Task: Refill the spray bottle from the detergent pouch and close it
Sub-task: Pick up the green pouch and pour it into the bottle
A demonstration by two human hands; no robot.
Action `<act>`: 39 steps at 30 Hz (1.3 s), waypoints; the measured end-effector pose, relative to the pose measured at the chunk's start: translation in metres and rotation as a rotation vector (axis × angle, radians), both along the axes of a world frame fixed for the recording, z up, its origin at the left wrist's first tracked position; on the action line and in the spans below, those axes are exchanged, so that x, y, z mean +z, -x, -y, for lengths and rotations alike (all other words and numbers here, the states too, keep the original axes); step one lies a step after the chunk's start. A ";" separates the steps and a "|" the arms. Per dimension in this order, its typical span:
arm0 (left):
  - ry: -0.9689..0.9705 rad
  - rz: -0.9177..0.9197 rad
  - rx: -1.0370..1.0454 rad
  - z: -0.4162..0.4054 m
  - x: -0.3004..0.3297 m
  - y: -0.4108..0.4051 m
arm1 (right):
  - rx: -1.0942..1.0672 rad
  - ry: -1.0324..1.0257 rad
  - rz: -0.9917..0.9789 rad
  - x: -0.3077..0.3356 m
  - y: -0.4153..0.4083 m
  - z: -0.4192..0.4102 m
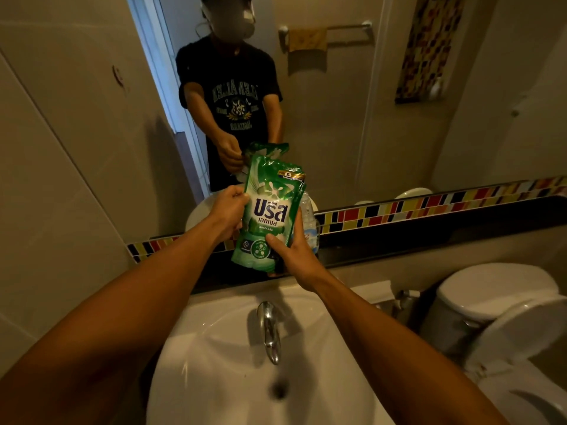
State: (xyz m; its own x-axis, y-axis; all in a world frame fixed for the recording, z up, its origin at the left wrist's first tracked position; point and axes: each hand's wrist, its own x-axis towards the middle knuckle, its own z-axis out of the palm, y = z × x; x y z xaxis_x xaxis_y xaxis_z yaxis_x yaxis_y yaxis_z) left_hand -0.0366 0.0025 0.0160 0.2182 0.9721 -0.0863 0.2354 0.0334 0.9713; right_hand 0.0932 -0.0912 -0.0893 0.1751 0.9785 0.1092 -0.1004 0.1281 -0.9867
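Observation:
I hold a green detergent pouch (270,210) upright over the dark ledge behind the sink. My left hand (228,211) grips its upper left edge. My right hand (291,250) grips its lower right side, thumb across the front. Behind the pouch, a clear plastic bottle (309,219) with a blue label stands on the ledge, mostly hidden; its top and any spray head cannot be seen.
A white sink (214,348) with a chrome tap (269,329) lies just below my hands. A dark ledge (399,243) and a coloured tile strip run under a wall mirror (337,102). A white toilet (497,305) stands at the right.

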 end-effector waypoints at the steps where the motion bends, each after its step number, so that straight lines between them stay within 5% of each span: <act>1: 0.002 0.002 0.003 -0.001 0.000 0.000 | 0.012 0.009 -0.001 0.000 0.000 0.000; 16: -0.041 0.050 -0.006 -0.006 0.012 -0.001 | 0.018 0.025 -0.082 -0.002 -0.002 -0.009; 39: -0.084 -0.185 -0.031 -0.027 0.039 -0.009 | 0.000 0.028 -0.257 0.023 0.023 -0.012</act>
State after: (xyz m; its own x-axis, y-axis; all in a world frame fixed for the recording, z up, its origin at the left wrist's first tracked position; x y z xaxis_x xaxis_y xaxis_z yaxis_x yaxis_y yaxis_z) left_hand -0.0276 0.0297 0.0554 0.2365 0.9705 -0.0469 0.4100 -0.0559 0.9104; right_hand 0.0705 -0.0789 -0.0659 0.1934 0.9805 0.0345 -0.3482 0.1015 -0.9319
